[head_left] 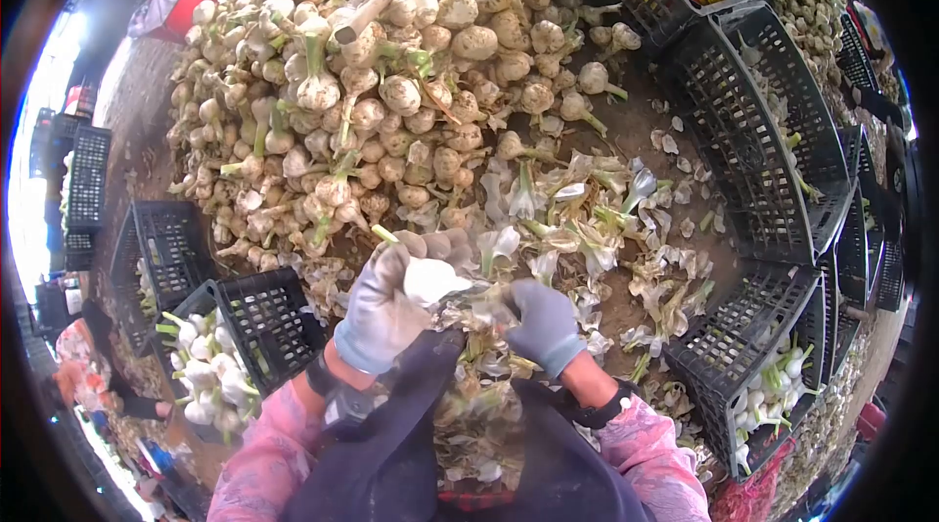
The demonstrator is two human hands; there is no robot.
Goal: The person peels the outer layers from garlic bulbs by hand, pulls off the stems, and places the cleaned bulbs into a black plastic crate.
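My left hand (380, 317), in a pale glove, is closed around a garlic bulb (430, 281) with a clean white surface. Its short green stem sticks out past the thumb side. Close by on the right, my gloved right hand (545, 324) is curled into a fist and slightly blurred. Something thin and dark shows between the two hands, but I cannot make out what the fist grips. Beyond both hands rises a large heap of unpeeled garlic (401, 91), soil-stained and with stems. Loose garlic skins and cut stems (606, 228) lie around and below the hands.
A black crate (264, 321) at left stands beside white garlic bulbs (205, 375). More black crates (753, 121) line the right side, one lower crate (743, 346) near white bulbs. A red bucket (186, 8) is at the far left; another person (83, 356) sits at the left edge.
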